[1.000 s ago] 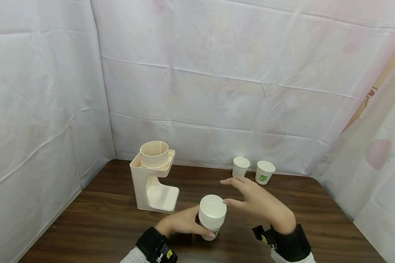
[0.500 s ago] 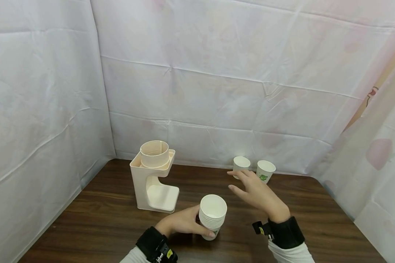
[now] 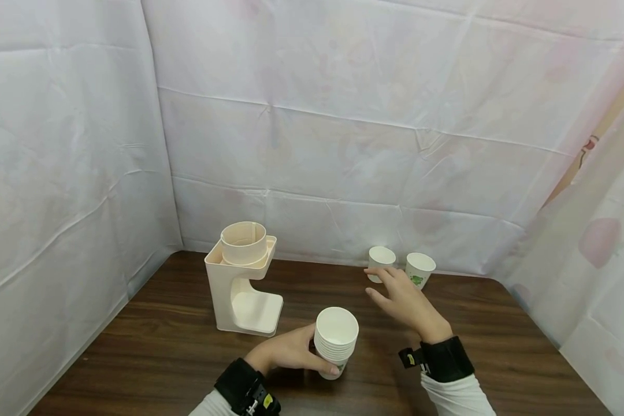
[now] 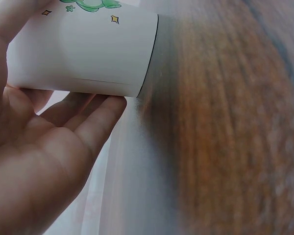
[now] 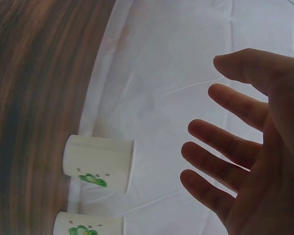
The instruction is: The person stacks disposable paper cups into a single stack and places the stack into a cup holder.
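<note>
Left fingers (image 4: 107, 117) grip stacked cups (image 3: 337, 340); spread, empty right fingers (image 5: 225, 142) apparently clear rear cups' rims (image 5: 131, 167).

A nested stack of white paper cups (image 3: 335, 343) is mouth-up, its contact with the table (image 3: 161, 346) unclear; beyond, one frog-printed cup (image 3: 382, 256) and its twin (image 3: 420, 267) stand upright, apart.

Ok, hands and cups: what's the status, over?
Left hand grips the cup stack. Right hand open, empty, near two single cups. Cream stand off to the left; nothing over the stack.
</note>
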